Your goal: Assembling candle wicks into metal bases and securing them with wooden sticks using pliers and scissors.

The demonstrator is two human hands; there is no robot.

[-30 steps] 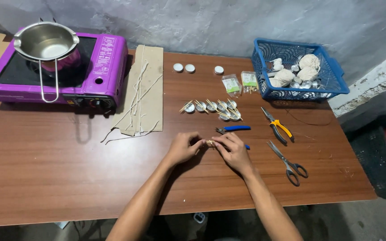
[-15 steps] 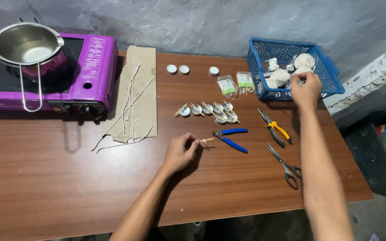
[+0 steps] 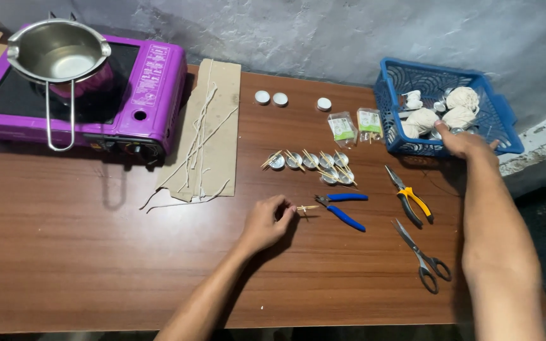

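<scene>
Basket and stick piece in my hands

Blue basket [image 3: 503, 123] sits at two o'clock on the table [image 3: 64, 252]; my right hand [image 3: 466, 144] rests on its front rim, grip unclear. At centre, my left hand [image 3: 266, 222] pinches a small crossed stick piece [image 3: 306, 208], nine o'clock of the blue-handled pliers [image 3: 344, 208].

Purple stove [image 3: 153, 82] with steel pot [image 3: 58, 53]; cardboard [image 3: 213, 126]; scissors [image 3: 421, 256]; yellow pliers [image 3: 409, 197].

stove [image 3: 153, 76] purple | basket [image 3: 390, 104] blue, lattice-patterned | pliers [image 3: 342, 208] blue-handled | cutters [image 3: 412, 203] yellow-handled | table [image 3: 64, 240] brown woodgrain
</scene>
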